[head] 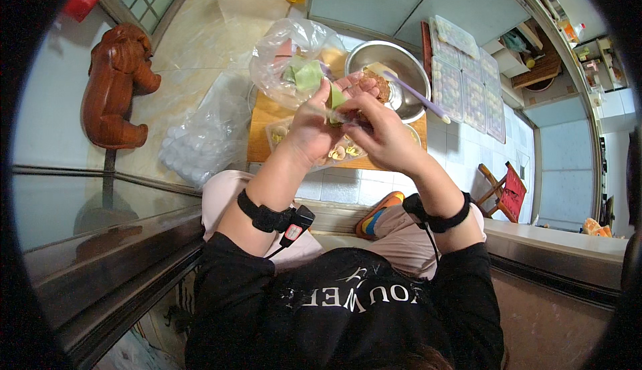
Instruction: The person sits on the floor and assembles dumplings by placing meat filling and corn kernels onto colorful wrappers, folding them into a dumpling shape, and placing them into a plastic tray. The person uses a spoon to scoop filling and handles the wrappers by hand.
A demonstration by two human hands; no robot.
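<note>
My left hand (313,126) holds a green dough wrapper (337,100) near its thumb and fingers. Against the wrapper are the fingertips of my right hand (378,131); they are bent and partly blurred, so whether they grip something is unclear. Just beyond stands a steel bowl (419,81) with brown minced filling (382,89) and a purple-handled spatula (416,96) across it. More coloured wrappers, a green one (308,75) among them, lie in and on a clear plastic bag (266,49). Below my hands, a clear plastic tray (321,164) holds several shaped dumplings (338,152), partly hidden by my hands.
A small wooden table (258,149) bears these things. Stacked trays of dumplings (464,89) stand right of the bowl. On the left are a bag of white round things (193,149) and a carved wooden figure (118,89). A red folding stool (511,192) stands at right.
</note>
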